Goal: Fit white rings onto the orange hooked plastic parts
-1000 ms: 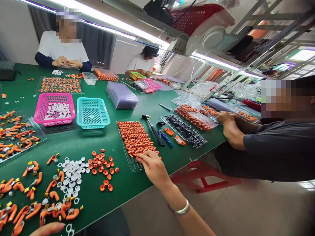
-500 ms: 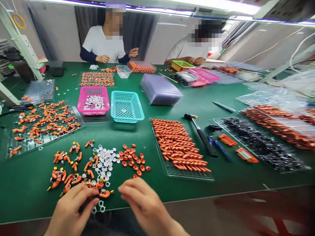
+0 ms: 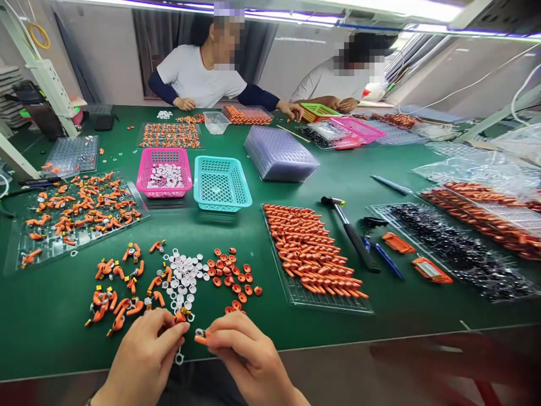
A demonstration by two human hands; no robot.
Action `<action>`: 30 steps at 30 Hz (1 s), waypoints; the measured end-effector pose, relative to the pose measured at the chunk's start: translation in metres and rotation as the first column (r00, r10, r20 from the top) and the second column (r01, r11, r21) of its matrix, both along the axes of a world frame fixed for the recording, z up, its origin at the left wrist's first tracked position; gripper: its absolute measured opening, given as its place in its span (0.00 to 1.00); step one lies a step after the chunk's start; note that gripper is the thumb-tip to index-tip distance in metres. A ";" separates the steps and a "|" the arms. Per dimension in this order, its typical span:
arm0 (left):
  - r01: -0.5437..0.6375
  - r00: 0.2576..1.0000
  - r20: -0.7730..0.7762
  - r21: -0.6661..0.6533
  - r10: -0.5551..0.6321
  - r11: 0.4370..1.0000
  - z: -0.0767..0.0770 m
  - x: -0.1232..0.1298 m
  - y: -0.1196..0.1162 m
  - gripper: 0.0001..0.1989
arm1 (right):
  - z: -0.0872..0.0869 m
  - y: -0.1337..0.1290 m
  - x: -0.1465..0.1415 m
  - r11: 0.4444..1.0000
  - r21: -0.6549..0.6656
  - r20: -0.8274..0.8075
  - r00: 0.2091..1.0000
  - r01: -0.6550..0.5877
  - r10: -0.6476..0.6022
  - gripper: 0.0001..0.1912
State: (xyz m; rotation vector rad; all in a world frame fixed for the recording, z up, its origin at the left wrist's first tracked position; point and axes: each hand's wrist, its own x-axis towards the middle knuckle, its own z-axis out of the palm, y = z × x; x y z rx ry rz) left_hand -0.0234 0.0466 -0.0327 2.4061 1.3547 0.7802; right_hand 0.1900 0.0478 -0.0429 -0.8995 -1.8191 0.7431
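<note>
My right hand [image 3: 251, 352] pinches an orange earbud part [image 3: 200, 337] with a grey round piece on it, just above the table's front edge. Close by on its left is my left hand [image 3: 146, 349], thumb and forefinger pressed together; whatever they hold is hidden. Right at those fingertips sits another orange earbud piece [image 3: 181, 317] with a gold tab; whether it is gripped I cannot tell. A white ring [image 3: 180, 358] lies below. Beyond the hands are loose earbud stems [image 3: 122, 307], white discs [image 3: 183, 273] and orange caps [image 3: 230, 268].
A clear tray of orange stems [image 3: 313, 254] lies to the right, beside a hammer [image 3: 350, 234] and a tray of black parts [image 3: 456, 248]. Pink [image 3: 164, 192] and turquoise [image 3: 222, 202] baskets stand behind. Earbud parts fill a left tray [image 3: 54, 245]. Two co-workers sit opposite.
My right hand now holds an orange earbud part that lay on the table. My left hand has moved slightly right and up. One co-worker's arm has stretched out to the right.
</note>
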 end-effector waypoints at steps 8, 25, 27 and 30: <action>0.096 0.846 0.452 -0.651 0.283 0.753 0.019 0.014 -0.001 0.10 | 0.011 0.001 0.002 0.948 0.316 0.115 0.993 -0.032 -0.005 0.14; -0.074 0.729 0.599 -0.412 0.331 0.908 0.015 0.027 -0.014 0.07 | -0.011 -0.016 -0.026 0.914 -0.402 -0.365 0.925 -0.056 -0.103 0.03; -0.063 0.810 0.564 -0.190 0.162 0.980 0.014 0.026 -0.016 0.13 | -0.008 -0.015 -0.027 0.937 -0.349 -0.299 0.945 0.019 -0.130 0.05; -0.007 0.870 0.492 0.056 -0.021 0.998 0.014 0.025 -0.015 0.19 | -0.004 -0.013 -0.028 0.967 -0.231 -0.225 0.961 0.108 -0.162 0.09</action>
